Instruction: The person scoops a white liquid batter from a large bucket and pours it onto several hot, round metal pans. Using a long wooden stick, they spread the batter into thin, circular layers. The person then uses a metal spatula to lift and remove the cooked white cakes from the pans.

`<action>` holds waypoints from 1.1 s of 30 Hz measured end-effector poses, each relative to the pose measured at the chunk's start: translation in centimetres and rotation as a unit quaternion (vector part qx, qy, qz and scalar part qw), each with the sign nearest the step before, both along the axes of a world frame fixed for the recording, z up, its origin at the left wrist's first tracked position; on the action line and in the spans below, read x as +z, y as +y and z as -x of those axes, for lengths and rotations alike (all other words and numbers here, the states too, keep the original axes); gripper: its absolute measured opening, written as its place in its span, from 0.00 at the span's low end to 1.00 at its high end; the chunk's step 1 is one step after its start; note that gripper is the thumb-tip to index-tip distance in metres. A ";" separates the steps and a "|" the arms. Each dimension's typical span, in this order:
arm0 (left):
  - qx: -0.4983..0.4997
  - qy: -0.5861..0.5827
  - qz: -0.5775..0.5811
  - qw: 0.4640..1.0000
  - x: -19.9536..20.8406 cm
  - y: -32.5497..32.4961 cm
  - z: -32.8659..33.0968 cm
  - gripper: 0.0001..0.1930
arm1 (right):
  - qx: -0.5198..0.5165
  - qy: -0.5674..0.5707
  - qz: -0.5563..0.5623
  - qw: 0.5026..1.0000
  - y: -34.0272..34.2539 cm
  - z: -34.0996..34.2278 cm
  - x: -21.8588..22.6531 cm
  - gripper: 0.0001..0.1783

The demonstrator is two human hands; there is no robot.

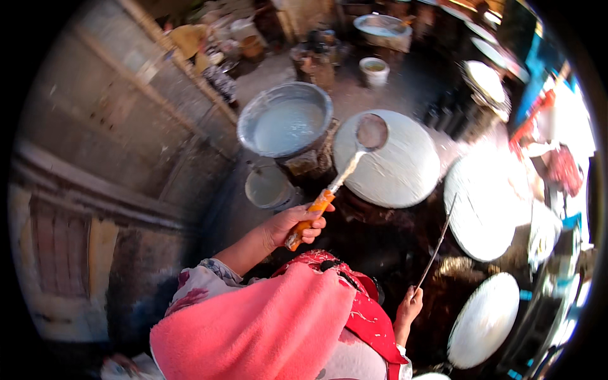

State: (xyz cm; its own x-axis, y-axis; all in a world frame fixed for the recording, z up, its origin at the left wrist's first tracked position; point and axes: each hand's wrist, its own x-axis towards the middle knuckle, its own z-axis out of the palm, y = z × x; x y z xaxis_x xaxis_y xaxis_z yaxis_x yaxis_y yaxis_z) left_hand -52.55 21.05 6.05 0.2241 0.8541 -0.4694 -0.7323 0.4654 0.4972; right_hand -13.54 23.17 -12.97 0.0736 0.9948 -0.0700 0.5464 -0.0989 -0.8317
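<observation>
My left hand [295,227] is wrapped round the orange handle of a ladle [345,169]. The ladle's round bowl hangs over a large round disc [405,171] topped with a smooth white layer that looks like batter. My right hand [409,308], lower and to the right, grips a thin dark stick [437,248] that points up toward a second round white disc [479,209]. Left of the first disc, a wide metal basin [243,132] holds milky white liquid. Below it is a smaller bucket [270,189] with pale contents.
Another white disc [483,322] is at lower right. Farther back are a white bucket [375,73], a wide tub [383,28] and more round white tops [486,82]. A wooden wall [120,120] runs along the left. Strong sunlight washes out the right side.
</observation>
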 end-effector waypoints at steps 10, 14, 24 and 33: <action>0.137 0.284 0.168 0.934 -9.5 0.9 21.0 0.14 | 0.086 -0.028 -0.009 0.996 6.7 10.1 2.4 0.09; 0.009 0.486 0.196 0.851 -14.9 7.1 29.6 0.17 | 0.051 -0.092 -0.046 0.993 5.7 13.5 3.1 0.09; -0.265 0.878 -0.017 0.398 -31.1 19.4 43.0 0.17 | -0.055 -0.129 0.034 0.990 2.6 18.7 6.1 0.08; -0.167 0.335 0.247 0.894 -23.3 9.9 38.1 0.19 | -0.031 -0.098 0.040 0.994 3.8 22.1 5.2 0.09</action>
